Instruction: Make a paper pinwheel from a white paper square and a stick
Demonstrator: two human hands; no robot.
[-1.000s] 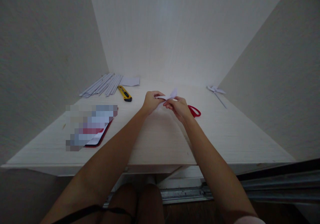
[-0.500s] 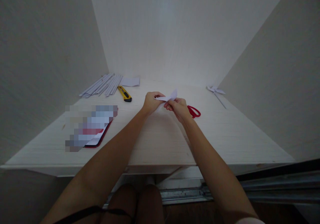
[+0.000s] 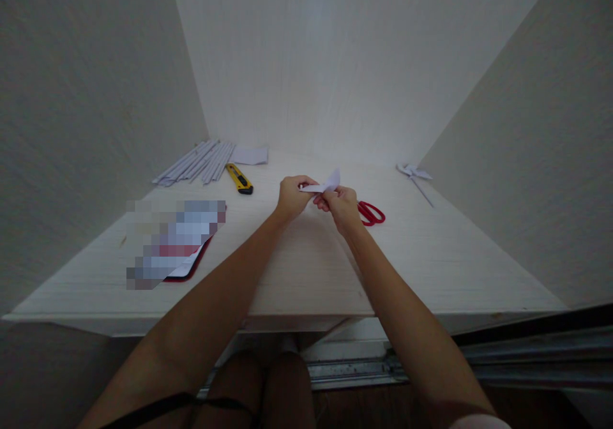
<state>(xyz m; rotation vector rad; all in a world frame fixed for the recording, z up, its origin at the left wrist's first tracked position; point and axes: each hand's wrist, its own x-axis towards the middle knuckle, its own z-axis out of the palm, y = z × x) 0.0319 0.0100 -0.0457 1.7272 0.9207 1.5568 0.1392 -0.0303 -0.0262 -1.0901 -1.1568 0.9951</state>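
Both my hands hold a small folded piece of white paper (image 3: pixel 326 183) just above the middle of a pale wooden table (image 3: pixel 306 269). My left hand (image 3: pixel 292 196) pinches its left end. My right hand (image 3: pixel 341 205) pinches it from the right, and a pointed flap of the paper sticks up between them. Red-handled scissors (image 3: pixel 371 212) lie on the table just right of my right hand.
A yellow utility knife (image 3: pixel 239 179) lies left of my hands, with a bundle of rolled white paper sticks (image 3: pixel 194 162) and a white sheet (image 3: pixel 249 155) behind it. A blurred item on a red cover (image 3: pixel 175 240) sits at the left. A paper pinwheel (image 3: pixel 414 175) lies at the far right. Walls close in on three sides.
My right hand has edged slightly left and closer to my left hand on the paper. The rest has stayed put.
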